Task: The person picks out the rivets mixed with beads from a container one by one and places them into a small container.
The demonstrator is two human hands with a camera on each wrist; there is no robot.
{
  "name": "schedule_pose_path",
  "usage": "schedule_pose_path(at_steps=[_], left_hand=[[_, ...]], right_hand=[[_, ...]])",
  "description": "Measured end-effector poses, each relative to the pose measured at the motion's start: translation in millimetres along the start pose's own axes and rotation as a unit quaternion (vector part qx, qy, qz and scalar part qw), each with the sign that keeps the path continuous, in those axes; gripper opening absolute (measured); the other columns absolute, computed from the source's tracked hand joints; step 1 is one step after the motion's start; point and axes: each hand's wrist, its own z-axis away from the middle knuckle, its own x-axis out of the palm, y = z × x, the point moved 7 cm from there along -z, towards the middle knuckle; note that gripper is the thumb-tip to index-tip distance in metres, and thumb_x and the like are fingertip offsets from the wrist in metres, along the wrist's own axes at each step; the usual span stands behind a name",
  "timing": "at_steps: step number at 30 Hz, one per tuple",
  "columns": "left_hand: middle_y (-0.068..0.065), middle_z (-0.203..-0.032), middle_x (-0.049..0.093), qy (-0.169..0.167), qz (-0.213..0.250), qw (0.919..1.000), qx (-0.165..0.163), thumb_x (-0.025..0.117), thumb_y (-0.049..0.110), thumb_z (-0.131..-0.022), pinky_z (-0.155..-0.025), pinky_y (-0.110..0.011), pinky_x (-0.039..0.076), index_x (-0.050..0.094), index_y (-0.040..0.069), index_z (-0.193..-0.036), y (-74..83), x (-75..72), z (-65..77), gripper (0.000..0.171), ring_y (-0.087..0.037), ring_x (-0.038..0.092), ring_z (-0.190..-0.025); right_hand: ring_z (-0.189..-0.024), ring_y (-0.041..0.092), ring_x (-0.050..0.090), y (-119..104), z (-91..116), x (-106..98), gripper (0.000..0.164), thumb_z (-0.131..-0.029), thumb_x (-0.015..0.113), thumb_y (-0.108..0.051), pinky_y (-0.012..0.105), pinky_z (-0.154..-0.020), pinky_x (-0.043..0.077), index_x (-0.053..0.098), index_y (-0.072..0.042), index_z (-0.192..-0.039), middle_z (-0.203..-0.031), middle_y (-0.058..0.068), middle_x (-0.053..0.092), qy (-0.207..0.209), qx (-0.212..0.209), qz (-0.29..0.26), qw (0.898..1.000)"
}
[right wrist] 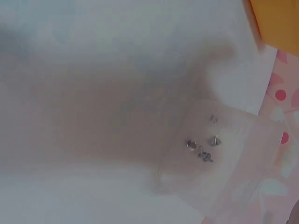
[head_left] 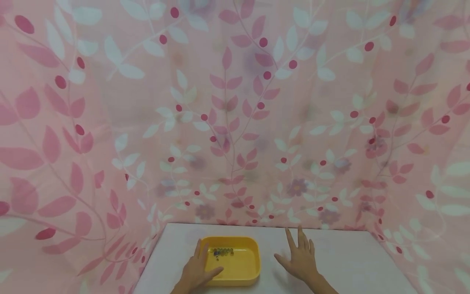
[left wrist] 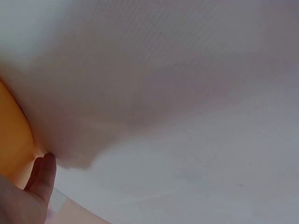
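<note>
A yellow tray (head_left: 240,281) lies on the white table, holding several small, round, glassy marble-like pieces (head_left: 222,252) grouped toward its back left. My left hand (head_left: 196,269) is at the tray's left side, thumb stretched over the front and fingers pointing forward. In the left wrist view, the fingers (left wrist: 43,179) appear beside the tray's outer wall (left wrist: 14,135); contact cannot be told. To the tray's right, my right hand (head_left: 302,261) hovers with fingers spread, holding nothing. The right wrist view shows a clear plastic bag (right wrist: 243,135) with several small metal screw-like pieces (right wrist: 204,154).
The white table (head_left: 352,261) reaches back to a pink leaf-patterned curtain (head_left: 235,122), which also rises at both sides. Near the table's edge in the right wrist view, the plastic bag partly overhangs or lies along that edge.
</note>
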Motion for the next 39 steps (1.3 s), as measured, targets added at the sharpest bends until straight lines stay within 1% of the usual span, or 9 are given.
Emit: schedule_pose_path(at_steps=[6,10,16,23,25,30,32,35,39], left_hand=[[-0.027,-0.161,0.017,0.006,-0.005,0.9999,0.007,0.064,0.071,-0.08,-0.05,-0.031,0.045,0.035,0.004,-0.151,-0.7,0.5,0.7,0.102,-0.031,0.061,-0.083],[-0.028,-0.16,0.02,0.017,-0.006,0.9998,0.011,0.065,0.07,-0.079,-0.05,-0.034,0.046,0.039,0.004,-0.15,-1.0,-4.2,1.2,0.1,-0.032,0.061,-0.082],[-0.026,-0.161,0.021,0.025,-0.006,0.9996,0.013,0.064,0.07,-0.08,-0.052,-0.039,0.049,0.04,0.005,-0.149,-0.6,-2.6,-1.9,0.098,-0.04,0.063,-0.086],[-0.028,-0.16,0.022,0.019,-0.015,0.9997,0.008,0.064,0.071,-0.08,-0.049,-0.037,0.047,0.041,0.005,-0.149,-1.4,-1.8,-0.7,0.099,-0.038,0.063,-0.083],[-0.027,-0.16,0.021,0.019,-0.02,0.9996,0.006,0.063,0.072,-0.08,-0.05,-0.038,0.047,0.04,0.005,-0.149,-1.6,-3.2,-0.4,0.099,-0.039,0.063,-0.084],[-0.025,-0.161,0.021,0.02,-0.022,0.9996,0.001,0.063,0.074,-0.078,-0.052,-0.04,0.049,0.04,0.005,-0.149,-0.4,-7.0,0.5,0.102,-0.04,0.063,-0.087],[-0.025,-0.161,0.021,0.018,-0.022,0.9996,0.001,0.064,0.073,-0.078,-0.053,-0.041,0.049,0.04,0.004,-0.149,0.2,-7.2,1.0,0.102,-0.04,0.062,-0.087],[-0.026,-0.16,0.021,0.012,-0.02,0.9997,0.004,0.064,0.073,-0.079,-0.053,-0.041,0.05,0.038,0.002,-0.149,1.3,-6.5,1.6,0.103,-0.039,0.062,-0.087],[-0.026,-0.161,0.02,0.008,-0.019,0.9998,0.003,0.064,0.072,-0.079,-0.053,-0.04,0.049,0.036,0.003,-0.151,2.4,-6.7,1.5,0.103,-0.038,0.062,-0.086]], right_hand=[[-0.137,0.047,0.032,-14.1,-5.6,13.0,0.097,-0.076,0.075,-0.061,0.074,-0.104,0.024,0.034,-0.02,-0.154,-0.164,0.023,0.003,-0.015,-0.02,0.007,1.0],[-0.139,0.046,0.03,-18.5,-8.4,21.5,0.098,-0.077,0.071,-0.065,0.074,-0.106,0.023,0.033,-0.019,-0.155,-0.165,0.021,0.0,-0.035,-0.017,0.01,0.999],[-0.137,0.046,0.033,-25.3,-15.3,21.5,0.098,-0.079,0.069,-0.067,0.073,-0.107,0.025,0.031,-0.02,-0.156,-0.165,0.022,0.001,-0.019,-0.027,0.02,0.999],[-0.131,0.049,0.038,-33.3,-18.9,25.4,0.099,-0.077,0.071,-0.065,0.074,-0.103,0.029,0.032,-0.019,-0.155,-0.164,0.025,0.004,0.004,-0.051,0.018,0.999],[-0.132,0.049,0.038,-34.4,-20.6,27.4,0.1,-0.077,0.07,-0.066,0.073,-0.104,0.029,0.031,-0.02,-0.156,-0.164,0.024,0.003,-0.001,-0.05,0.022,0.999],[-0.137,0.047,0.034,-37.4,-25.4,32.6,0.1,-0.079,0.066,-0.069,0.072,-0.108,0.025,0.023,-0.024,-0.158,-0.165,0.022,-0.001,-0.038,-0.043,0.032,0.998],[-0.137,0.047,0.034,-40.7,-26.7,32.7,0.1,-0.079,0.067,-0.067,0.072,-0.108,0.025,0.022,-0.025,-0.158,-0.165,0.022,0.0,-0.038,-0.049,0.029,0.998],[-0.134,0.048,0.037,-47.0,-28.0,30.0,0.1,-0.077,0.072,-0.062,0.073,-0.105,0.028,0.026,-0.024,-0.158,-0.165,0.023,0.003,-0.018,-0.064,0.019,0.998],[-0.132,0.05,0.039,-54.9,-30.4,31.5,0.099,-0.078,0.071,-0.062,0.074,-0.104,0.028,0.027,-0.022,-0.157,-0.164,0.024,0.001,-0.018,-0.077,0.016,0.997]])
